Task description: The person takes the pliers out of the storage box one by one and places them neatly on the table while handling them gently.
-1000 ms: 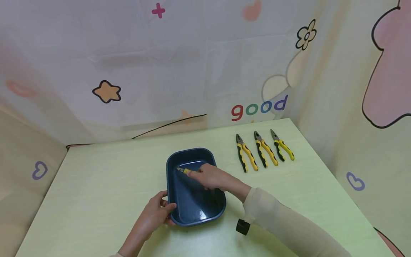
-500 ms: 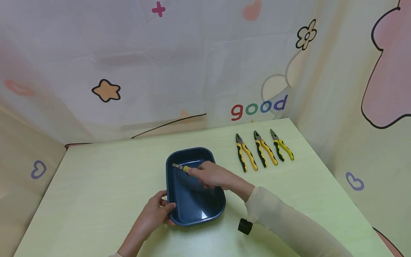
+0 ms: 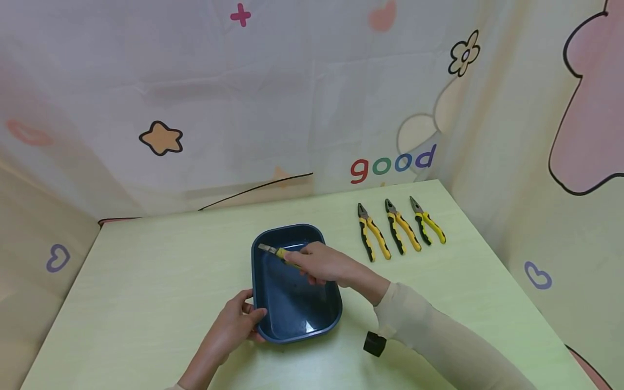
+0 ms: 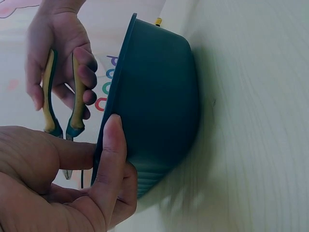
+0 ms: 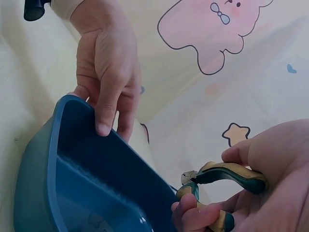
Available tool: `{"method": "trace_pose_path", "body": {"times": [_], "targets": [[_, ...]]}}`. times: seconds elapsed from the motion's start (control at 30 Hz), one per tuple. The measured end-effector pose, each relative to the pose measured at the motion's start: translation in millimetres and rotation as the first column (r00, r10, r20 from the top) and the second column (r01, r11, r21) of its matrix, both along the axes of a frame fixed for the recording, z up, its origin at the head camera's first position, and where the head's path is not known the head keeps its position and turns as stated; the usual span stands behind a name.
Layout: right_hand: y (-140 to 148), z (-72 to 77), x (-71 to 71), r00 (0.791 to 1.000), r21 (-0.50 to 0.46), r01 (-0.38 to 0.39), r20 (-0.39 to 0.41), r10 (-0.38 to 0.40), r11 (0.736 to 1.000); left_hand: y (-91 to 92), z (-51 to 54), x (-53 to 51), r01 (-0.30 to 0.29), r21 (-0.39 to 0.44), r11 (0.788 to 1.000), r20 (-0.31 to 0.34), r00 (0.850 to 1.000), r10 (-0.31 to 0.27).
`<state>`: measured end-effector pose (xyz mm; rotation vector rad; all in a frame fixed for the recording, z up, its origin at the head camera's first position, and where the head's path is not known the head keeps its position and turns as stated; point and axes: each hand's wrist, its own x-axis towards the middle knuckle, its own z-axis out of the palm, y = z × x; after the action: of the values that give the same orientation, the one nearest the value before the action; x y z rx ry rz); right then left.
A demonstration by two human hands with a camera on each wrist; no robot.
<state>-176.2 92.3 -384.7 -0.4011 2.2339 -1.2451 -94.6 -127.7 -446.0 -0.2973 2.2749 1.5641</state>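
A deep blue plastic tray (image 3: 287, 319) with rounded corners stands on the table. My left hand (image 3: 238, 323) grips its left rim, thumb on the inside and fingers outside, as the left wrist view (image 4: 111, 154) also shows. Over the tray, my right hand (image 3: 322, 264) holds a pair of pliers with yellow and dark handles (image 3: 273, 251), their metal jaws pointing left. In the right wrist view the plier handles (image 5: 231, 174) stand spread apart, fingers curled round the lower one. From the left wrist view the pliers appear above the rim, apart from the tray.
Three more pliers lie side by side at the table's back right: left pliers (image 3: 372, 233), middle pliers (image 3: 403, 226) and right pliers (image 3: 428, 220). A printed curtain (image 3: 273, 108) hangs behind the pale table (image 3: 170, 281) and along both sides.
The pliers in my right hand have risen slightly, and their tip has shifted left and toward the tray's far left corner. My left hand and the tray stay put.
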Motion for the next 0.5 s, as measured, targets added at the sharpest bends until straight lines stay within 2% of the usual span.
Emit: {"method": "trace_pose_path", "body": {"times": [0.5], "targets": [[6.3, 12.6, 0.6, 0.999, -0.056, 0.017, 0.045, -0.014, 0.998, 1.4, 0.9, 0.8, -0.006, 0.012, 1.000, -0.009, 1.000, 0.006]]}}
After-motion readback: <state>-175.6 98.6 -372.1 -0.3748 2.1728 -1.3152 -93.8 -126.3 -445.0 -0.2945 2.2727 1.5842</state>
